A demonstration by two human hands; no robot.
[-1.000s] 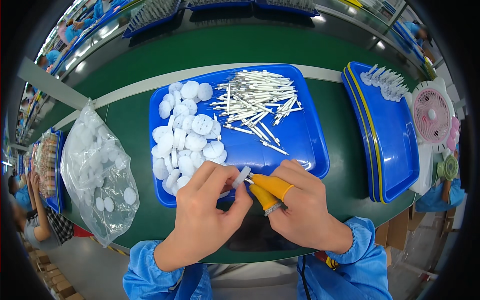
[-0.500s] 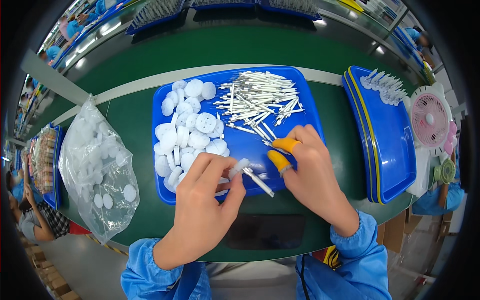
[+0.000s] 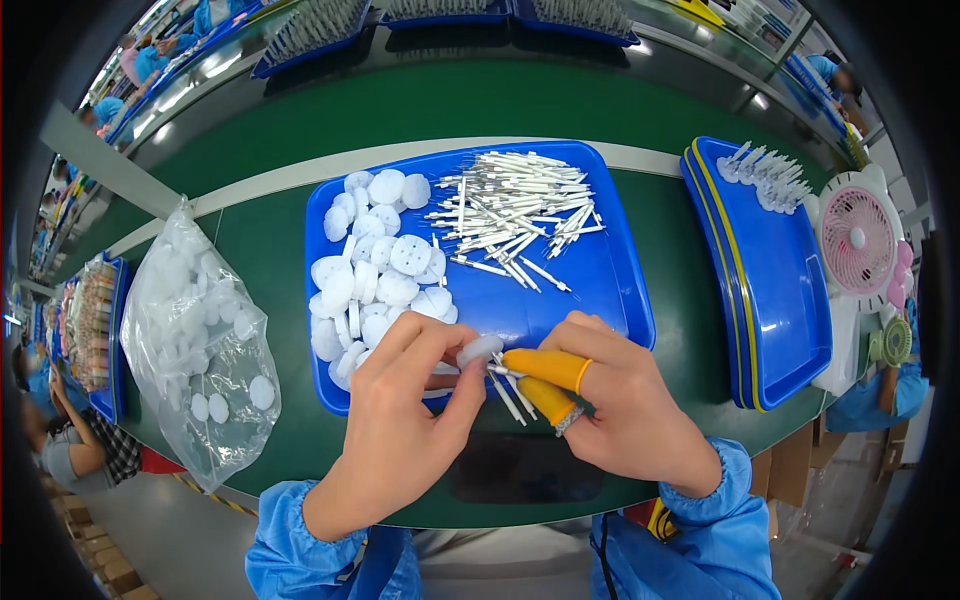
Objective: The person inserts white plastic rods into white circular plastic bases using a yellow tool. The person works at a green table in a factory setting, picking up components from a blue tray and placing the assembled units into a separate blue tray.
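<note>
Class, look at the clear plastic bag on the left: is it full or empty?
Partly full: the clear plastic bag holds white round discs gathered low inside, its upper part crumpled and slack.

A clear bag of white discs [image 3: 200,345] lay at my left, stacked blue trays [image 3: 765,290] and a pink fan [image 3: 858,240] at my right.

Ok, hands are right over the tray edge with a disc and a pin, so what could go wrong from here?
1. The left hand pinches the white disc by its edge only; pushing the white pin in with the right hand could flip it loose.
2. Both hands work over the near rim of the blue tray, so a dropped piece may land off the tray.
3. The loose disc pile lies close beside the left hand and could be nudged and scattered.
</note>
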